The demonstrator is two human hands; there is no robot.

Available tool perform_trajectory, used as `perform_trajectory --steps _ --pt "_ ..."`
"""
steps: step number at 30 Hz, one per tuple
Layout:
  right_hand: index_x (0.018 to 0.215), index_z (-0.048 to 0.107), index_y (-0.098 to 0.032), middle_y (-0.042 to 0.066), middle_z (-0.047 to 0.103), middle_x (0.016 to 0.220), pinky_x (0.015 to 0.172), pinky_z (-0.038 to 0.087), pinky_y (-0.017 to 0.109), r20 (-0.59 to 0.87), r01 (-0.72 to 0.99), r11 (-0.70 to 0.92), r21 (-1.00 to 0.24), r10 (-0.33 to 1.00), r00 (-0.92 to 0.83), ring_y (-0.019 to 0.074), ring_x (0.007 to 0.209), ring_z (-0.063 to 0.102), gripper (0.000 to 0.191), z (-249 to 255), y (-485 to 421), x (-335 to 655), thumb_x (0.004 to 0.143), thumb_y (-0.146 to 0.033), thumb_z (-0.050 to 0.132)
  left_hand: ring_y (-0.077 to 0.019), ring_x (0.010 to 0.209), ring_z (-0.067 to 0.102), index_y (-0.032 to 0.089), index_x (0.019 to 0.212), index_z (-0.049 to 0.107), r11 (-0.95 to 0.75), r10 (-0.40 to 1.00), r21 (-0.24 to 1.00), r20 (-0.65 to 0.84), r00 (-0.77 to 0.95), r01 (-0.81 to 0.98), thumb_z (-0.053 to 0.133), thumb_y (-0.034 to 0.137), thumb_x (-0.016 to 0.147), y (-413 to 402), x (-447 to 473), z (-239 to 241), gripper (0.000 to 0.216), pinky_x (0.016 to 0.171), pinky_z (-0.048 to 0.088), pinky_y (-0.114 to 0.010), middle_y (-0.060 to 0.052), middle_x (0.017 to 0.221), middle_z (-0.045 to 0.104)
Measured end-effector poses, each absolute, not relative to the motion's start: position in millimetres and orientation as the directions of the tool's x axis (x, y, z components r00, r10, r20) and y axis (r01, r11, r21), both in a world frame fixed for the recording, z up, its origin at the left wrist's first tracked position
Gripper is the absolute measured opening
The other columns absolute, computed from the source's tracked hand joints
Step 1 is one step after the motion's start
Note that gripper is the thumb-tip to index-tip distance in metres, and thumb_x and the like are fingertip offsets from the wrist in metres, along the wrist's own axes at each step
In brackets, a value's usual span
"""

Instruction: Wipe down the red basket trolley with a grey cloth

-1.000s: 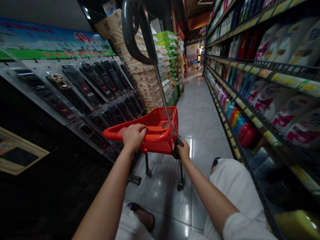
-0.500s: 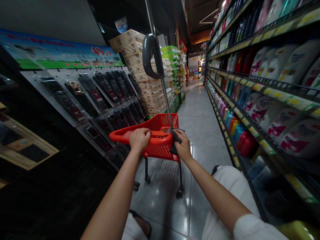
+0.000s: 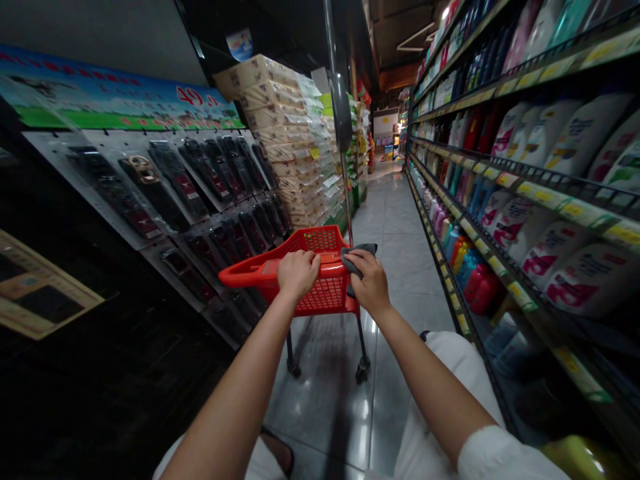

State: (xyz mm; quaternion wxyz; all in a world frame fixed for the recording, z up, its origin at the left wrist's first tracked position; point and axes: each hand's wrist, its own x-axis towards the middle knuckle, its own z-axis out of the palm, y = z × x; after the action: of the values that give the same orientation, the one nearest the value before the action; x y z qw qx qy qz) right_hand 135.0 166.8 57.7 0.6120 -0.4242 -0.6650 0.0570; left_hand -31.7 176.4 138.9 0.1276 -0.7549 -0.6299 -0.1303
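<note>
Aisle, tiled floor (image 3: 387,257). Left hand (image 3: 299,273) folds over the near rim of the red basket cart (image 3: 235,275), now further right along it, closer to the other hand. Right hand (image 3: 370,279) pinches a dark grey cloth (image 3: 367,249) between thumb and fingers; the cloth has risen from the basket's outer side to its top right corner, so the rim there is what it now covers. Cart stands ahead, between both knees.
</note>
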Motion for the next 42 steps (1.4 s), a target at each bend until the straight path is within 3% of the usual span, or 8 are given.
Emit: perform_trajectory --steps 4,7,10,17,22,26,36,42 --pt "0.106 0.071 -0.023 0.006 0.066 0.114 0.101 0.044 0.04 0.765 0.502 0.635 -0.587 0.638 0.088 0.023 0.109 0.059 0.046 57.5 186.4 155.4 0.071 -0.008 0.046 -0.0213 0.122 0.055 0.023 0.131 0.059 -0.418 0.878 0.068 0.287 0.384 0.906 0.03 0.047 0.096 186.7 -66.0 144.7 0.051 0.103 0.041 -0.034 -0.007 0.134 0.061" --pt "0.104 0.072 -0.021 0.007 0.066 0.113 0.1 0.045 0.04 0.754 0.513 0.609 -0.605 0.645 0.124 0.0236 0.107 0.059 0.041 59.0 196.0 162.1 0.072 -0.011 0.047 -0.0232 0.12 0.058 0.017 0.126 0.062 -0.359 0.914 0.093 0.236 0.329 0.929 0.027 0.047 0.096 192.3 -99.5 146.6 0.055 0.103 0.042 -0.034 -0.011 0.13 0.063" --pt "0.104 0.071 -0.019 0.009 0.065 0.112 0.101 0.043 0.042 0.724 0.553 0.538 -0.636 0.664 0.186 0.0251 0.107 0.058 0.036 61.8 202.5 159.1 0.076 -0.015 0.049 -0.0226 0.122 0.057 0.022 0.132 0.056 -0.262 0.952 0.089 0.188 0.242 0.961 0.024 0.048 0.096 194.0 -116.5 145.3 0.054 0.102 0.042 -0.034 -0.008 0.134 0.061" --pt "0.112 0.069 -0.018 0.016 0.058 0.123 0.103 0.036 0.052 0.688 0.584 0.456 -0.672 0.676 0.263 0.0321 0.114 0.05 0.033 61.4 189.8 116.6 0.087 -0.022 0.048 -0.0214 0.113 0.061 0.021 0.112 0.058 -0.385 0.914 0.054 0.164 0.372 0.921 0.026 0.044 0.095 201.3 -103.1 146.7 0.043 0.097 0.044 -0.033 -0.009 0.121 0.066" --pt "0.129 0.061 -0.025 0.011 0.056 0.133 0.098 0.042 0.045 0.77 0.619 0.553 -0.558 0.622 0.139 0.0288 0.109 0.053 0.04 48.6 165.6 98.3 0.091 -0.028 0.05 -0.0261 0.104 0.064 0.024 0.107 0.056 -0.189 0.969 0.048 0.172 0.179 0.981 0.026 0.05 0.095 190.3 -91.1 147.5 0.041 0.085 0.047 -0.037 -0.009 0.113 0.069" --pt "0.125 0.065 -0.029 0.007 0.059 0.131 0.094 0.046 0.041 0.77 0.667 0.529 -0.525 0.629 0.107 0.0254 0.101 0.056 0.035 49.2 166.2 121.6 0.093 -0.031 0.049 -0.0254 0.103 0.065 0.024 0.105 0.055 -0.16 0.973 0.034 0.175 0.152 0.987 0.021 0.048 0.097 178.1 -80.2 147.1 0.042 0.084 0.046 -0.036 -0.008 0.11 0.069" --pt "0.134 0.052 -0.021 0.016 0.037 0.142 0.102 0.045 0.046 0.588 0.5 0.344 -0.795 0.638 0.497 0.0295 0.127 0.048 0.051 42.4 209.2 183.6 0.089 -0.046 0.052 -0.0224 0.095 0.067 0.025 0.105 0.055 -0.395 0.919 0.225 0.09 0.385 0.891 0.029 0.052 0.095 188.7 -51.3 146.5 0.039 0.082 0.047 -0.031 -0.006 0.106 0.071" --pt "0.131 0.057 -0.021 0.016 0.036 0.144 0.101 0.047 0.045 0.655 0.613 0.335 -0.715 0.627 0.421 0.0281 0.122 0.054 0.041 43.6 189.1 146.0 0.095 -0.038 0.044 -0.0255 0.096 0.066 0.021 0.102 0.059 -0.345 0.939 0.248 0.092 0.332 0.905 0.025 0.055 0.094 190.9 -39.6 142.7 0.049 0.083 0.046 -0.034 -0.011 0.106 0.071"
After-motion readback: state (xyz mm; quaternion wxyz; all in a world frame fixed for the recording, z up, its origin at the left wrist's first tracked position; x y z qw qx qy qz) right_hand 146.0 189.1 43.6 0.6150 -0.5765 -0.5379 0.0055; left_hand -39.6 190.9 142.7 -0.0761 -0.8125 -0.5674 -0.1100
